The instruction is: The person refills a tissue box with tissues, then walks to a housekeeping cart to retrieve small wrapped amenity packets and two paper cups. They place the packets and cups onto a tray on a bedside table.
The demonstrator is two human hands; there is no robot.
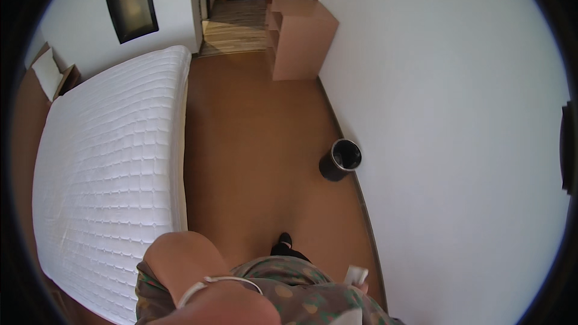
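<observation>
Near the bottom edge, my left arm is bent, with its elbow towards the bed and a white band (pixel 198 286) around it. What seems to be my left hand (pixel 235 309) is close to the camera and cut off by the frame, its fingers hidden. Low at my right side, only a bit of my right hand (pixel 364 287) shows past the patterned clothing (pixel 316 295). It holds a small white object (pixel 356 275), too blurred to name. Ahead, a black wastebasket (pixel 332 167) with a shiny rim stands on the brown floor against the wall.
A quilted white mattress (pixel 113 158) fills the left side. At the far end, an open-shelved wooden cabinet (pixel 300 40) stands against the right wall (pixel 451 122), near a doorway with wood-plank flooring (pixel 239 22). My shoe (pixel 285 238) is on the brown floor (pixel 253 135).
</observation>
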